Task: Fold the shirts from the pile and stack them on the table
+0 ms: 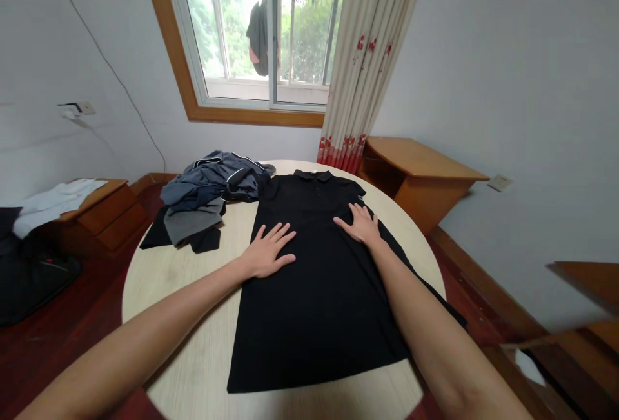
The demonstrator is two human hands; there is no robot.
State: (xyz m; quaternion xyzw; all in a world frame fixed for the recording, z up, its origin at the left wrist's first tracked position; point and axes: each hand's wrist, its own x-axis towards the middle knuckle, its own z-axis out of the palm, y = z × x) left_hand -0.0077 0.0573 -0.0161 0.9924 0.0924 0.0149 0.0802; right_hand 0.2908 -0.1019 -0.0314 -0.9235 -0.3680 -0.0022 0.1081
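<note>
A black polo shirt (314, 317) lies spread out on the round table, its collar toward the window and its hem toward me. My left hand (267, 252) rests flat on the shirt's left side, fingers spread. On the right side of the chest, just below the sleeve, my right hand (360, 223) lies with its fingers apart. Neither hand grips the cloth. Part of the shirt's right side hangs past the table edge, partly hidden by my right forearm.
A heap of grey, navy and black clothes (213, 181) sits at the back left of the pale round table (193, 330). Behind stand a window and a patterned curtain (362, 52). A wooden desk (420, 168) is at the right; a low cabinet (111, 213) and black bag (33, 284) are at left.
</note>
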